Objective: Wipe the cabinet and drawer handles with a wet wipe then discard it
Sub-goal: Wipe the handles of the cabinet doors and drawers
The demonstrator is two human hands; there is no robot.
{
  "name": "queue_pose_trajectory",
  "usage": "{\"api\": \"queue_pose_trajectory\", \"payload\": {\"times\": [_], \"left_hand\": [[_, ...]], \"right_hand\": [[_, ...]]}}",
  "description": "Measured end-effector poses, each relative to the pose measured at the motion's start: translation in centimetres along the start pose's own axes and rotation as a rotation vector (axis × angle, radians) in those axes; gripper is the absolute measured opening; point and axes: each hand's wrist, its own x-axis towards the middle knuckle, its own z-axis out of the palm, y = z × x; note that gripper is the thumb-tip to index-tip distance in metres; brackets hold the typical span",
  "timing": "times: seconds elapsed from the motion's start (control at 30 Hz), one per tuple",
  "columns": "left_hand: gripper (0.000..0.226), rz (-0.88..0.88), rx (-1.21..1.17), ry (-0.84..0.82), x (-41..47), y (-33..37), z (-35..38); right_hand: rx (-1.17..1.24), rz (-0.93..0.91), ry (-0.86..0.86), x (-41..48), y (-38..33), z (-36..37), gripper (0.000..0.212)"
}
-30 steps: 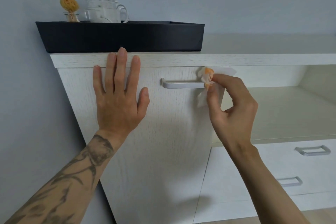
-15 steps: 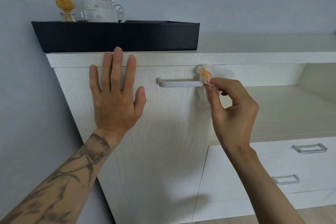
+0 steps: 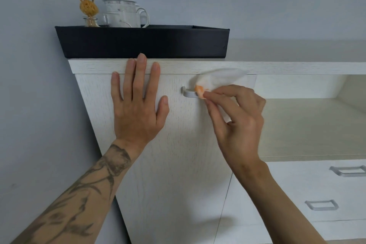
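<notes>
The right hand point(image 3: 235, 117) and the wipe point(image 3: 217, 78) it pinches cover most of the cabinet handle point(image 3: 189, 93); only its left end shows. Above the handle, the black tray point(image 3: 142, 42) hides the bases of the teapot point(image 3: 122, 13) and reed jar point(image 3: 91, 21). Right of the handle, the upper drawer handle point(image 3: 347, 171) runs past the picture's edge.

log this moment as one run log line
step: wiping cabinet handle | right hand: pinching wet wipe on handle | left hand: flat on door | drawer handles: not yet wiped
</notes>
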Motion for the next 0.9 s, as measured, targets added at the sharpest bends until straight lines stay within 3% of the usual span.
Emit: {"api": "queue_pose_trajectory", "payload": {"times": [0.23, 0.37, 0.5, 0.73, 0.9], "left_hand": [[0.068, 0.007, 0.029, 0.015, -0.1, -0.1, 0.0], [0.068, 0.004, 0.051, 0.000, -0.1, -0.2, 0.0], [0.064, -0.012, 0.060, -0.033, 0.1, 0.1, -0.3], [0.066, -0.074, 0.006, -0.331, 1.2, 1.0, -5.5], [0.064, -0.128, -0.044, -0.656, 5.0, 1.6, -12.1]], "right_hand": [[-0.008, -0.086, -0.123, 1.3, -2.2, 3.4, 0.014], [-0.026, -0.136, -0.087, 1.5, -1.5, 2.7, 0.009], [-0.063, -0.057, -0.028, 1.0, -0.2, 0.3, 0.006], [-0.069, 0.176, -0.306, 3.8, -1.3, -2.9, 0.007], [0.024, 0.338, -0.553, 9.0, -3.6, -5.3, 0.005]]}}
